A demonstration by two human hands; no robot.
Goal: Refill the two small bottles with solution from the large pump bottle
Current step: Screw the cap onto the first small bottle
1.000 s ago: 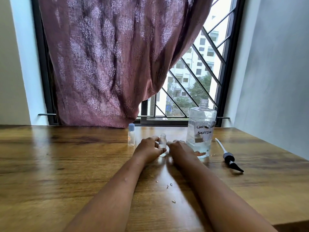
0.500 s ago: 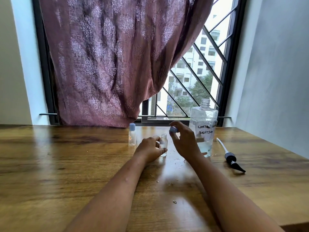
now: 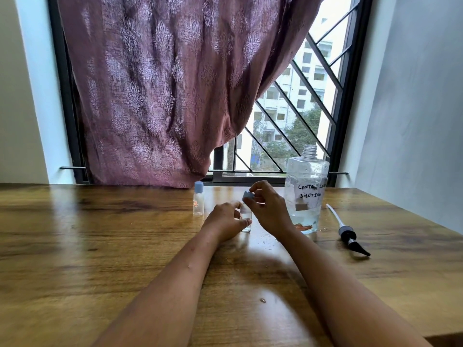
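Left of pump bottle [image 3: 306, 194]: small bottle [image 3: 246, 216], gripped at the body by left hand [image 3: 226, 222], fingers and thumb curled round it to keep it upright and stop it turning on the table [image 3: 100, 246].

Directly above its neck: blue cap [image 3: 248, 195], pinched in the fingertips of right hand [image 3: 269, 209], tilted, brought in for seating. Probably touching the neck already; not confirmable, contact hidden by fingers.

Further left of pump bottle: capped bottle [image 3: 198, 200], set aside with cap on.

Right of pump bottle: pump [image 3: 347, 231], laid flat, removed to leave the wide neck open for pouring.

Against half a second back: cap lowered from above and right of the neck down to the neck itself; left-hand grip unchanged. Against a full second back: right hand raised off the table, cap now in view.
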